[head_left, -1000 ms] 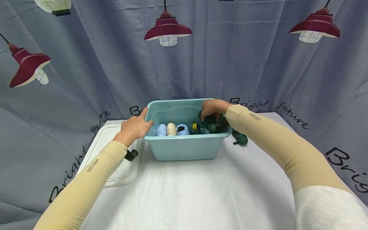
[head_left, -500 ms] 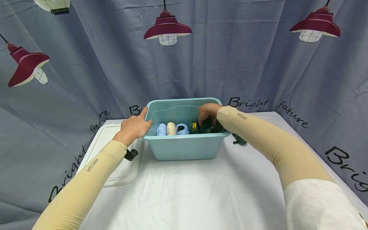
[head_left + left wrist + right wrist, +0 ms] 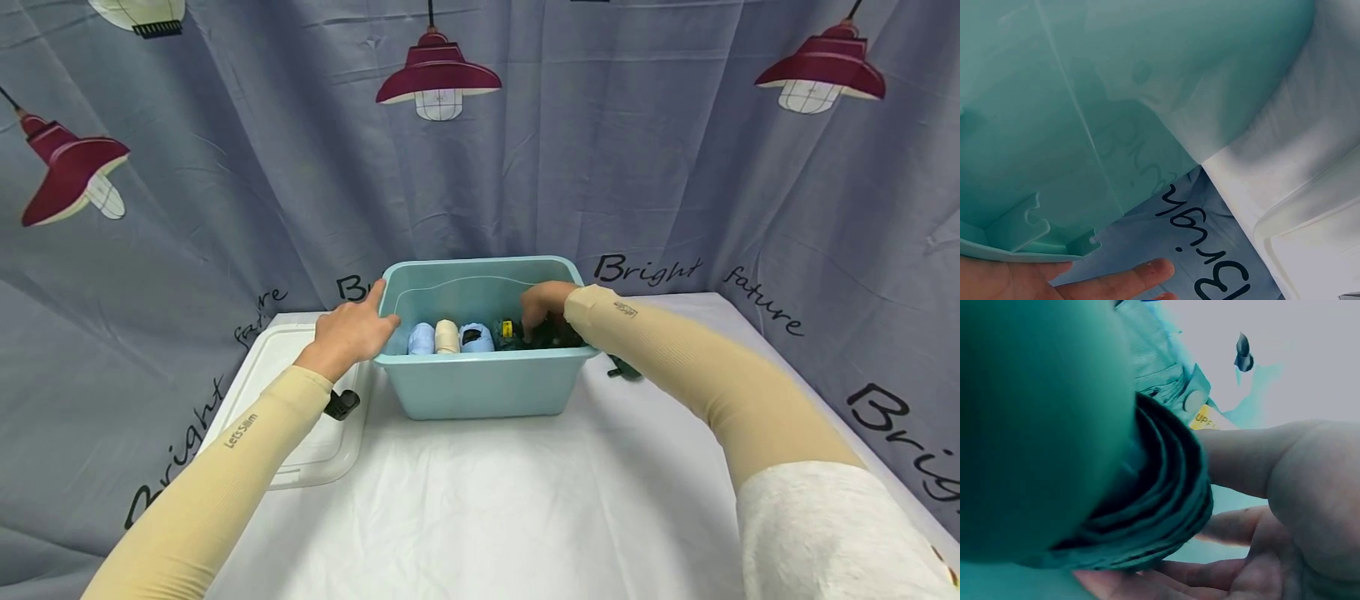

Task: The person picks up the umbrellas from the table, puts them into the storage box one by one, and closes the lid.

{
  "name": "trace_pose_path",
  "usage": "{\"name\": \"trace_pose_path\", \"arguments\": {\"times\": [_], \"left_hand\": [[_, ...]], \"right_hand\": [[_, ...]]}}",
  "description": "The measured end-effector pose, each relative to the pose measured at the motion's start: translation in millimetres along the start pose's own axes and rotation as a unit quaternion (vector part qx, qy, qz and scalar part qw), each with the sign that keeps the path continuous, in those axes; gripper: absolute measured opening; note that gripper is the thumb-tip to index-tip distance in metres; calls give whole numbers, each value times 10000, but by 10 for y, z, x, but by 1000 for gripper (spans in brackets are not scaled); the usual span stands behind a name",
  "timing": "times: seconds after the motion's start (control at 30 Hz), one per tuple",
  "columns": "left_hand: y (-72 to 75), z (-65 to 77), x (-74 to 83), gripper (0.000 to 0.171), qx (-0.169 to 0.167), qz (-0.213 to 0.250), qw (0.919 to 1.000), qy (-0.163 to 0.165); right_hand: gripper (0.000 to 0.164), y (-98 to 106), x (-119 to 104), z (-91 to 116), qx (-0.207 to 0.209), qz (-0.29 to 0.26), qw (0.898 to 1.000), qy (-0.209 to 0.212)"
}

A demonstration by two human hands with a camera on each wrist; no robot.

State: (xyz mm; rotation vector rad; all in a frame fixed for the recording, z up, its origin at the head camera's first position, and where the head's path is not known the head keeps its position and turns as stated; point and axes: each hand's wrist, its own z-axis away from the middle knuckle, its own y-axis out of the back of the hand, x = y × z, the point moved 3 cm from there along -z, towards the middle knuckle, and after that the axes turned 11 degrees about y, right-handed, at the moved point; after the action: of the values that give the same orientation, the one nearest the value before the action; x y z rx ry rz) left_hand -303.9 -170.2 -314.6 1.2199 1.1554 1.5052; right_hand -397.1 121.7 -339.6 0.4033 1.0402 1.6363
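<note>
My left hand (image 3: 354,333) rests on the left rim of the teal box (image 3: 483,383), thumb over the edge. In the left wrist view its fingers (image 3: 1141,275) extend fairly straight past the rim. My right hand (image 3: 546,302) reaches down inside the box's right end and grips a dark green folded umbrella (image 3: 1179,500), its thumb above the pleated fabric and fingers beneath. A row of rolled umbrellas lies beside it: light blue (image 3: 422,339), cream (image 3: 447,337), another blue one (image 3: 470,347) and a dark green one with a yellow tag (image 3: 507,330).
A white lid (image 3: 315,458) lies left of the box on the white cloth-covered table (image 3: 480,508). Another dark green rolled item (image 3: 626,369) lies right of the box, partly hidden by my right arm. A grey printed curtain (image 3: 600,167) hangs close behind.
My right hand has moved left and lower into the box with the dark green umbrella, which now lies down near the row. The left hand stays on the rim.
</note>
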Motion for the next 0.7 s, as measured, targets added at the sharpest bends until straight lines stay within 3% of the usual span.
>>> {"name": "trace_pose_path", "arguments": {"times": [0.2,0.47,0.7], "left_hand": [[7,10,5,77,11,10,10000,3],[3,19,24,76,-12,2,10000,16],[-7,15,14,76,-27,-1,10000,50]], "right_hand": [[32,8,3,17,-89,70,9999,44],[26,38,-7,95,-157,-276,9995,49],[29,85,3,148,-209,105,9989,402]]}}
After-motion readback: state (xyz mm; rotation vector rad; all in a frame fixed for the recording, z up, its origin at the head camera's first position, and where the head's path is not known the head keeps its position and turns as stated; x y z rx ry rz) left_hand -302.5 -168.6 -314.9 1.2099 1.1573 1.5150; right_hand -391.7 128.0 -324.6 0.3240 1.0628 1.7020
